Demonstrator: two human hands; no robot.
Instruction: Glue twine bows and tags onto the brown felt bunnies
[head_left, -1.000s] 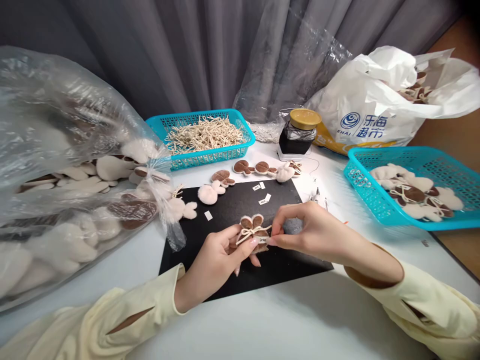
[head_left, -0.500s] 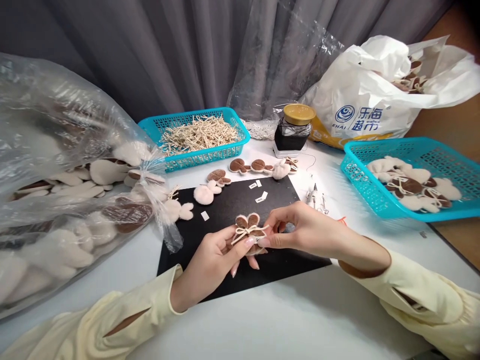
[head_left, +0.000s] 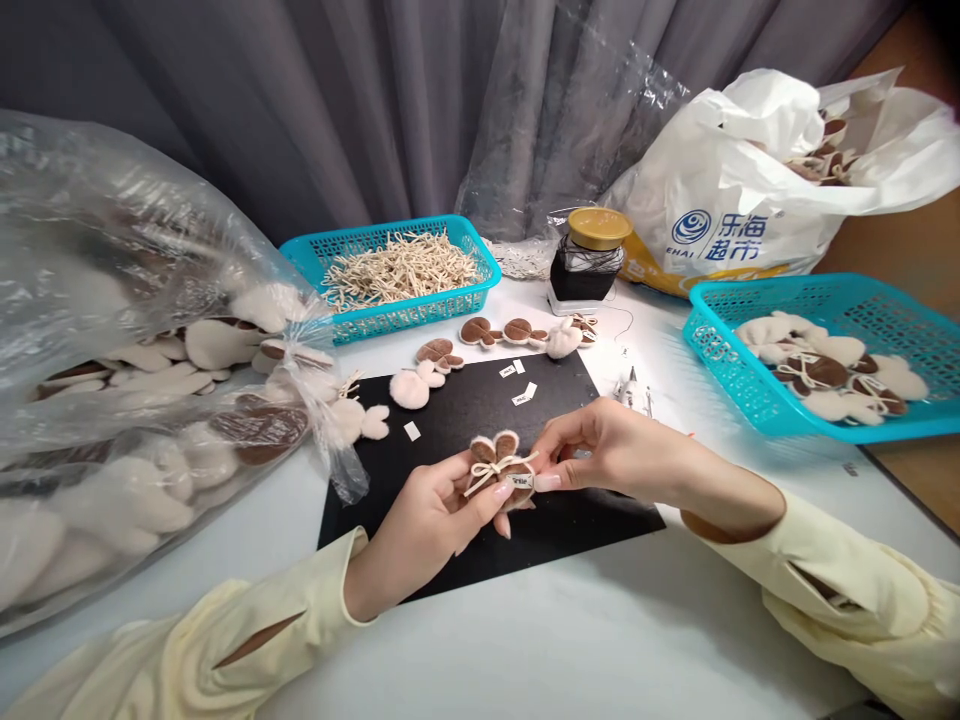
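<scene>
A brown plush bunny head [head_left: 482, 488] with a pale rim, two upright ears and a cream cord bow [head_left: 497, 466] is held in my left hand [head_left: 427, 520], thumb on the front and fingers behind. A small white label [head_left: 519, 481] with dark lettering lies on its lower right, beside my left thumb tip. My right hand [head_left: 589, 455] is pinched closed at the label's right end, its thumb tip at the bunny's edge. Whatever sits between those fingertips is too small or hidden to make out. Both hands are above a black mat [head_left: 465, 560].
Loose labels [head_left: 524, 393] lie on the mat, with bunny pieces [head_left: 439, 355] along its far edge. Behind is a blue basket of cord bows [head_left: 401, 275] and a gold-lidded jar [head_left: 589, 255]. Right: another basket [head_left: 814, 300] and a white bag [head_left: 720, 190]. Left: a clear bag of bunnies [head_left: 135, 430].
My right thumb has drawn slightly right, off the label, so its lettering now shows. The bunny has turned a little in my left hand, which stays nearly in place.
</scene>
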